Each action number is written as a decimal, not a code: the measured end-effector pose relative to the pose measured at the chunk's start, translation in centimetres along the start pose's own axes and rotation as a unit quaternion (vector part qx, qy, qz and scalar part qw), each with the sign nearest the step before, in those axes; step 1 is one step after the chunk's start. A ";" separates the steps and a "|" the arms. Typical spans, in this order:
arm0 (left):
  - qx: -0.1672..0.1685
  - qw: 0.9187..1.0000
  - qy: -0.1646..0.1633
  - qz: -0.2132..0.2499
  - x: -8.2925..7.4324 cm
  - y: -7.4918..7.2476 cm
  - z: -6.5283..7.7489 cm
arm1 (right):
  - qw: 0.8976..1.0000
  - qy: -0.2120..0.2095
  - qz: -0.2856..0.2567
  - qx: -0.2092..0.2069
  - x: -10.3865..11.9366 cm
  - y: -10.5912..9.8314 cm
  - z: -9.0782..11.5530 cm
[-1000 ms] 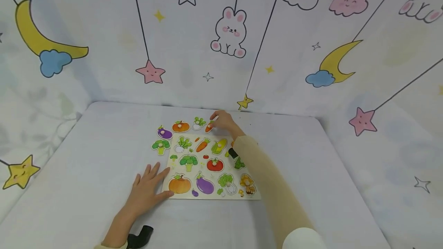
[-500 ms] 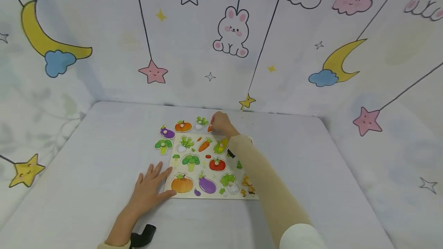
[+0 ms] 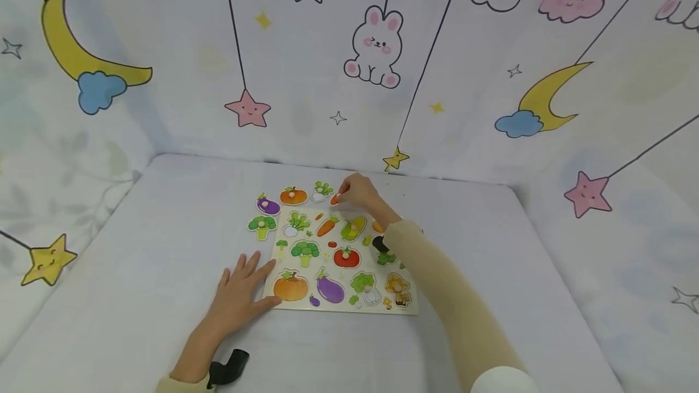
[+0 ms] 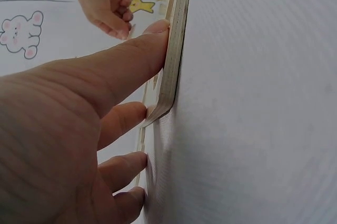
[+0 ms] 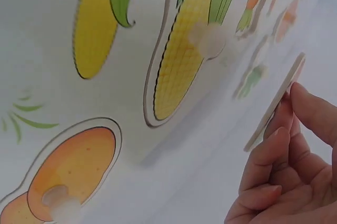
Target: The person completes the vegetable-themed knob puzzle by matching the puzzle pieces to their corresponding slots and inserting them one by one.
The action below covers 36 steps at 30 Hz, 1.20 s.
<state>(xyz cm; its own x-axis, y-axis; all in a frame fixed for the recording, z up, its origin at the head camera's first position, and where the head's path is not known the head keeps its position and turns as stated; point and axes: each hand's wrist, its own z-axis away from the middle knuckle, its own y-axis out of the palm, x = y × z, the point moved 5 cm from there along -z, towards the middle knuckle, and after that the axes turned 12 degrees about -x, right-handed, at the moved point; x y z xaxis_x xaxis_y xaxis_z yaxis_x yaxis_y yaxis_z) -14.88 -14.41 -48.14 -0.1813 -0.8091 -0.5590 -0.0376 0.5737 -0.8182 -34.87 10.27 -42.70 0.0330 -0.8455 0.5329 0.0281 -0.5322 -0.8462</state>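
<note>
Head view shows the right hand (image 3: 358, 191) pinching an orange piece (image 3: 335, 199), probably the carrot, just past the far edge of the board (image 3: 372, 264) and beside the radish piece (image 3: 322, 190). The left hand (image 3: 236, 299) lies spread at the board's left edge, grasping nothing. Left wrist view: its thumb (image 4: 158, 37) touches the board, seemingly steadying it. Right wrist view: the orange piece tilts edge-on in the fingertip grip, apart from the board. Picking up seems underway; next calls for aligning it with the carrot shape (image 3: 327, 227).
</note>
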 end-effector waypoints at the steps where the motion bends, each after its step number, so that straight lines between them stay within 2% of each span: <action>1: 0.001 1.000 0.000 0.000 0.0 0.0 0.0 | 1.000 0.001 -0.007 0.004 0.0 0.0 0.3; 4: 0.005 1.000 -0.003 0.001 -0.1 0.0 0.0 | 1.000 -0.003 -0.010 0.024 0.2 0.2 1.3; 11: 0.003 1.000 -0.004 0.000 -0.1 0.0 -0.2 | 0.997 -0.018 0.030 0.064 1.1 2.2 2.9; 23: 0.004 1.000 -0.001 -0.003 -0.3 -0.1 -0.1 | 0.996 -0.003 0.049 0.079 1.8 3.9 3.9; 32: 0.004 1.000 0.001 -0.003 -0.2 0.0 -0.1 | 0.995 -0.002 0.044 0.092 1.8 4.0 4.0; 36: 0.002 1.000 0.002 0.004 -0.3 0.0 -0.1 | 0.994 -0.010 0.026 0.103 1.4 2.9 4.6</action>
<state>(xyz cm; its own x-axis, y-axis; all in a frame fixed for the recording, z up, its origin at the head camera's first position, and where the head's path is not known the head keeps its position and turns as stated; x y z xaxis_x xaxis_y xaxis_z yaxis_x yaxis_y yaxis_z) -14.95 -14.13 -47.97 -0.1854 -0.8039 -0.5651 -0.0323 0.5797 -0.8142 -30.17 7.73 -44.39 0.0594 -0.8696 0.4901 0.2305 -0.4657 -0.8544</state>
